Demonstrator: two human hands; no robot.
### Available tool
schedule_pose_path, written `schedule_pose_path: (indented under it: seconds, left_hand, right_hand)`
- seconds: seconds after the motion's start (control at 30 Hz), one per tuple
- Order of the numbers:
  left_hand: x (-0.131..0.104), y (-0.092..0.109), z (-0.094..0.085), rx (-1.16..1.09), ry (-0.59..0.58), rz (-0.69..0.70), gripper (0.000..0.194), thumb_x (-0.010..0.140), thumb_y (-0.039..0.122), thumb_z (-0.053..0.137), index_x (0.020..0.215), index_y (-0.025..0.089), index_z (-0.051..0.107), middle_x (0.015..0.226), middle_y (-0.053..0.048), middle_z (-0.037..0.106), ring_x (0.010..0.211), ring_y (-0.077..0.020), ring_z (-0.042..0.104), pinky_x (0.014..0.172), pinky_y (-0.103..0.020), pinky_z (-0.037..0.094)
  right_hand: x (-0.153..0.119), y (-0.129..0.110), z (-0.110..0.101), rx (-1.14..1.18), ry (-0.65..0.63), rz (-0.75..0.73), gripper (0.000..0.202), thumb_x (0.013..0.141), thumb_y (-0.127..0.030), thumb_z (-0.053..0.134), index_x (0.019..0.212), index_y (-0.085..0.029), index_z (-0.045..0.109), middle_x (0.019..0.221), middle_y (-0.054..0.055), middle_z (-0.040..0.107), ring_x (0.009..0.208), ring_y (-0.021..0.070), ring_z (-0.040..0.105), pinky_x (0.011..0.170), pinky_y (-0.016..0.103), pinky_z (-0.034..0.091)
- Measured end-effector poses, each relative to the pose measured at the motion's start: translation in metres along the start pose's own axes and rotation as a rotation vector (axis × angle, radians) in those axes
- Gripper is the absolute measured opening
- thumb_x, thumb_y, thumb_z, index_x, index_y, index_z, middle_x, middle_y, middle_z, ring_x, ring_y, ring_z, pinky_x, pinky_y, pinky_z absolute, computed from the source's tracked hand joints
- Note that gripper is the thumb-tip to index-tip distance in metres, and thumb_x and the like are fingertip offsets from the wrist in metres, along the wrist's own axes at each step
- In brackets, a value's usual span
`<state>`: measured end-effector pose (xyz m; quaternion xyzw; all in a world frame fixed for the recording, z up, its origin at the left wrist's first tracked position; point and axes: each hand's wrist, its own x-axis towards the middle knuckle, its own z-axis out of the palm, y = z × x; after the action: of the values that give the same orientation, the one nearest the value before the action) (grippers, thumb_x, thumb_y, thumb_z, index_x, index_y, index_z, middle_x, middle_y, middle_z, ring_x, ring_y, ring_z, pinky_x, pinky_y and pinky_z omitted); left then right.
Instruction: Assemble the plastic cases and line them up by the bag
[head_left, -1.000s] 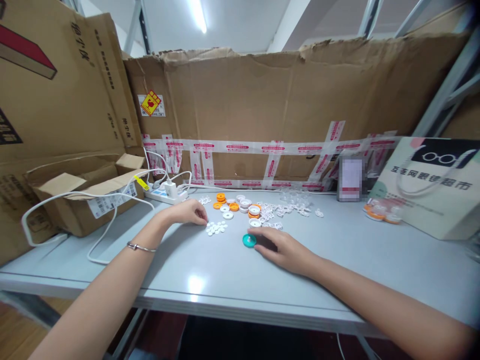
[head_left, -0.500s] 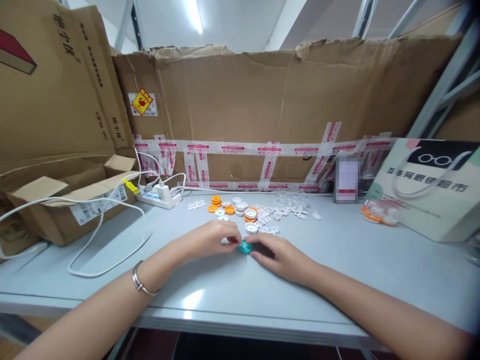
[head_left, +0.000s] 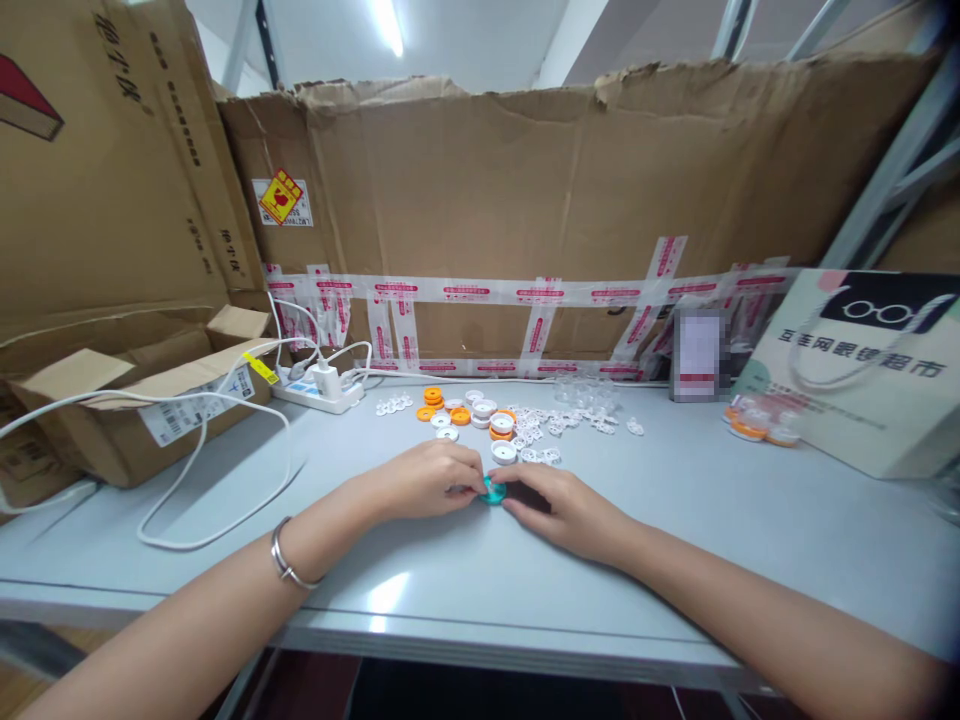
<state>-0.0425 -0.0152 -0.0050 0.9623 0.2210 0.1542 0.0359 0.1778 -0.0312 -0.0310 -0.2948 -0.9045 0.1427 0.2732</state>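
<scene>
A small teal round piece (head_left: 493, 490) lies on the grey table between my two hands. My left hand (head_left: 439, 478) has its fingertips pinched at the piece's left edge, partly covering it. From the right, the thumb and index finger of my right hand (head_left: 559, 503) close round the same piece. Just beyond it sits a white round piece (head_left: 503, 453), with an orange one (head_left: 502, 428) and several more white and orange discs behind. Small white parts (head_left: 531, 425) are scattered to their right.
Clear plastic pieces (head_left: 589, 392) lie at the back. A phone (head_left: 699, 355) stands back right, near a paper bag (head_left: 847, 380) and wrapped discs (head_left: 759, 420). To the left are a power strip (head_left: 319, 396), a looping white cable (head_left: 214, 545) and an open carton (head_left: 127, 430).
The fingers of my left hand have shifted slightly at the teal piece and look more curled. My right hand stays in nearly the same place. The camera view has moved slightly.
</scene>
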Motion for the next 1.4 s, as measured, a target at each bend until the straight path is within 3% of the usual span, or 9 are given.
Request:
schedule_pose_path:
  seconds: [0.27,0.4,0.47,0.5,0.57,0.63,0.73,1.17,1.4]
  left_hand:
    - [0.000,0.004,0.000,-0.068,0.008,0.013,0.019,0.079,0.011,0.052,0.088,0.019,0.068,0.083,-0.004,0.066,0.078,-0.0143,0.059,0.073,-0.024,0.043]
    - [-0.004,-0.008,-0.017,-0.280,0.168,-0.045,0.017,0.084,0.017,0.049,0.090,0.017,0.065,0.090,-0.006,0.066,0.084,-0.0138,0.060,0.079,-0.025,0.044]
    - [-0.011,-0.020,-0.030,-0.264,0.266,-0.184,0.017,0.085,0.021,0.048,0.091,0.016,0.064,0.091,-0.006,0.066,0.085,-0.0147,0.059,0.077,-0.026,0.044]
    - [-0.017,-0.028,-0.037,-0.223,0.254,-0.287,0.018,0.084,0.024,0.049,0.090,0.016,0.064,0.091,-0.006,0.066,0.084,-0.0151,0.059,0.076,-0.025,0.043]
    - [-0.029,-0.042,-0.047,-0.169,0.036,-0.483,0.016,0.080,0.026,0.054,0.088,0.017,0.065,0.089,-0.004,0.066,0.081,-0.0157,0.059,0.072,-0.024,0.043]
    - [-0.040,-0.054,-0.051,-0.180,-0.087,-0.548,0.016,0.072,0.027,0.062,0.082,0.016,0.066,0.083,-0.004,0.067,0.075,-0.0162,0.060,0.066,-0.022,0.043]
    - [-0.049,-0.064,-0.048,-0.212,-0.163,-0.578,0.024,0.064,0.027,0.068,0.085,0.016,0.067,0.080,-0.003,0.067,0.073,-0.0162,0.060,0.062,-0.021,0.043]
    - [-0.044,-0.072,-0.033,-0.306,-0.179,-0.590,0.017,0.069,0.026,0.062,0.081,0.016,0.067,0.076,-0.004,0.069,0.071,-0.0156,0.063,0.061,-0.019,0.045]
    - [-0.045,-0.066,-0.040,-0.245,-0.076,-0.583,0.014,0.065,0.019,0.059,0.073,0.014,0.070,0.067,-0.003,0.069,0.061,-0.0148,0.061,0.054,-0.019,0.042]
  right_hand:
    - [-0.001,-0.001,0.000,-0.011,-0.029,-0.011,0.027,0.082,-0.015,0.049,0.107,-0.023,0.056,0.102,0.003,0.065,0.093,0.0154,0.060,0.083,0.029,0.045]
    - [-0.001,-0.004,-0.001,-0.012,-0.033,0.008,0.030,0.082,-0.015,0.049,0.110,-0.023,0.055,0.104,0.003,0.065,0.094,0.0154,0.059,0.084,0.029,0.045]
    - [-0.001,-0.005,-0.002,-0.010,-0.035,0.014,0.029,0.083,-0.015,0.048,0.110,-0.022,0.055,0.105,0.003,0.065,0.095,0.0154,0.059,0.084,0.029,0.045]
    - [-0.001,-0.005,-0.002,-0.010,-0.034,0.016,0.028,0.083,-0.016,0.048,0.109,-0.022,0.055,0.105,0.003,0.065,0.095,0.0155,0.059,0.084,0.029,0.045]
    - [-0.001,-0.005,-0.002,-0.011,-0.031,0.017,0.028,0.083,-0.016,0.048,0.109,-0.022,0.055,0.106,0.004,0.064,0.096,0.0158,0.059,0.085,0.029,0.046]
    - [-0.001,-0.005,-0.002,-0.016,-0.027,0.020,0.028,0.082,-0.017,0.049,0.109,-0.022,0.056,0.107,0.004,0.064,0.097,0.0162,0.059,0.085,0.030,0.046]
    - [-0.001,-0.006,-0.002,-0.020,-0.026,0.018,0.028,0.082,-0.017,0.049,0.108,-0.022,0.056,0.107,0.004,0.064,0.097,0.0164,0.059,0.085,0.030,0.047]
    - [-0.002,-0.008,-0.004,-0.035,0.020,-0.017,0.026,0.082,-0.018,0.049,0.107,-0.022,0.057,0.104,0.005,0.065,0.094,0.0169,0.060,0.083,0.030,0.048]
    - [-0.004,-0.007,-0.006,-0.046,0.065,-0.007,0.025,0.083,-0.021,0.050,0.108,-0.021,0.057,0.107,0.007,0.065,0.098,0.0190,0.060,0.085,0.034,0.049]
